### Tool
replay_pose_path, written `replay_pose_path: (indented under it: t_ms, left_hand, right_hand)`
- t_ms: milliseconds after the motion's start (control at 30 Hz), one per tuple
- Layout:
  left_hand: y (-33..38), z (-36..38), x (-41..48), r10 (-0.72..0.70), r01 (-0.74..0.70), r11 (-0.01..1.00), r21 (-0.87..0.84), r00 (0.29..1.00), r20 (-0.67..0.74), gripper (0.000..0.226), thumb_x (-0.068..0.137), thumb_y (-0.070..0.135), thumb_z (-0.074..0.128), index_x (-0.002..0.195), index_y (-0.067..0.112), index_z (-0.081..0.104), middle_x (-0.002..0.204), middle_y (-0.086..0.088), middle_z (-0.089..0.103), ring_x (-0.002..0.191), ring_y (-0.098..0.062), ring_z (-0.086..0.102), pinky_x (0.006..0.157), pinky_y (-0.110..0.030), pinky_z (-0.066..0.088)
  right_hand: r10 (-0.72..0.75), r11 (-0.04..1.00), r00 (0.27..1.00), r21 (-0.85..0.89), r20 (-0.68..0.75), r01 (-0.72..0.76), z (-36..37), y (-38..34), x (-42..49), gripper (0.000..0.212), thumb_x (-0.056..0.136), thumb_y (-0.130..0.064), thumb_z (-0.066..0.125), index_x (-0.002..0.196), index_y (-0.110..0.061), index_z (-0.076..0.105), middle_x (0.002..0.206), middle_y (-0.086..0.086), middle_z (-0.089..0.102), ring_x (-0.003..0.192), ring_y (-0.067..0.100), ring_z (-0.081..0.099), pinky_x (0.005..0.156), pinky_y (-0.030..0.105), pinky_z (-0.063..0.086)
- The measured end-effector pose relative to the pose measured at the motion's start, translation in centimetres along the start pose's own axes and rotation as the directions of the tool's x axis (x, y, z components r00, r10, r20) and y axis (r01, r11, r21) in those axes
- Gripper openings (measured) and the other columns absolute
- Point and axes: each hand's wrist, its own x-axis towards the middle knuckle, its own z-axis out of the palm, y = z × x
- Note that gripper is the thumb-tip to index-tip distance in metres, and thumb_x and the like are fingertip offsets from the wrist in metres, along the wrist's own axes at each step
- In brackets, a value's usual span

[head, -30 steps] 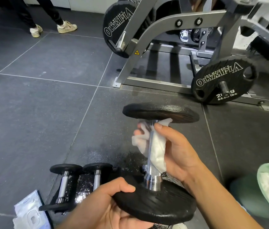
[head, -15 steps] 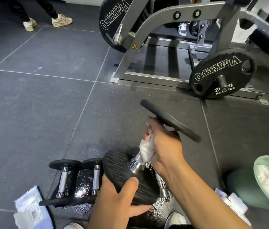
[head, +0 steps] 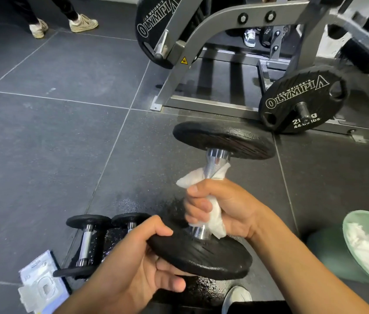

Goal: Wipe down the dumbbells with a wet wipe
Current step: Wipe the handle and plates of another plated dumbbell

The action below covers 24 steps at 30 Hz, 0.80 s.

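Dumbbell (head: 214, 166), held upright above the floor at centre, near the viewer. The right hand (head: 224, 205) is closed round its handle, with the wipe (head: 215, 215) wrapped between palm and steel. The left hand (head: 138, 257) grips the rim of the lower plate (head: 201, 254), thumb on top and fingers beneath. Risk: the wet wipe may slide on the chrome and the plate rim offers little purchase. The weight could then slip and fall onto the shoe (head: 235, 295) just below, or onto the two dumbbells (head: 86, 241) lying to the left on the wet floor (head: 133, 202). Bin (head: 345, 232) at right.
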Motion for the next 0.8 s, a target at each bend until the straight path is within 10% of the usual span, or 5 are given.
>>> replay_pose_path:
  t_ms: [100,300,467,633,800]
  left_hand:
    - [-1.0,-0.7,-0.5,0.054,-0.053,0.999,-0.005,0.996,0.071,0.019,0.091,-0.007,0.047,0.08,-0.01,0.063,0.071,-0.024,0.065,0.044,-0.015,0.07,0.076,-0.041,0.067]
    - [-2.5,1.3,0.2,0.359,-0.326,0.927,0.183,0.914,-0.191,0.024,0.1,0.008,0.064,0.123,0.015,0.065,0.1,-0.014,0.082,0.09,-0.033,0.081,0.072,-0.048,0.066]
    - [-4.0,1.7,0.5,0.497,-0.293,0.776,0.558,0.83,-0.255,0.048,0.068,0.077,0.074,0.103,0.076,0.041,0.106,0.024,0.071,0.103,0.001,0.068,0.099,-0.035,0.049]
    - [-1.4,0.2,1.8,0.144,-0.177,0.951,-0.254,0.979,-0.143,0.092,0.072,0.088,0.055,0.139,0.026,0.063,0.136,-0.016,0.071,0.118,-0.045,0.071,0.092,-0.087,0.042]
    - [-0.5,0.4,1.9,-0.023,0.108,0.895,-0.432,0.98,0.198,0.091,0.079,0.078,0.063,0.141,0.011,0.063,0.142,-0.024,0.065,0.123,-0.052,0.065,0.099,-0.089,0.034]
  right_hand:
    - [0.042,0.996,0.994,-0.079,-0.098,-0.05,0.2,1.1,0.3,0.036,0.093,-0.004,0.058,0.058,-0.012,0.053,0.059,0.01,0.044,0.065,0.023,0.05,0.079,0.03,0.055]
    - [-0.044,0.988,0.928,0.122,-0.371,0.096,0.7,2.4,2.4,0.033,0.094,0.003,0.059,0.068,-0.014,0.047,0.06,0.007,0.039,0.056,0.019,0.046,0.074,0.034,0.046]
    - [-0.103,0.958,0.914,0.208,-0.393,0.198,0.9,1.9,2.8,0.036,0.095,0.003,0.055,0.071,-0.018,0.038,0.061,0.004,0.035,0.055,0.016,0.043,0.085,0.04,0.036]
    - [-0.1,0.955,0.944,0.235,-0.315,0.18,0.4,1.1,2.0,0.038,0.091,0.0,0.052,0.064,-0.02,0.035,0.051,0.0,0.034,0.049,0.015,0.039,0.075,0.036,0.038]
    - [-0.073,0.953,0.964,0.267,-0.256,0.144,1.4,1.7,1.7,0.04,0.085,-0.003,0.055,0.054,-0.019,0.037,0.05,-0.001,0.029,0.048,0.014,0.035,0.078,0.035,0.045]
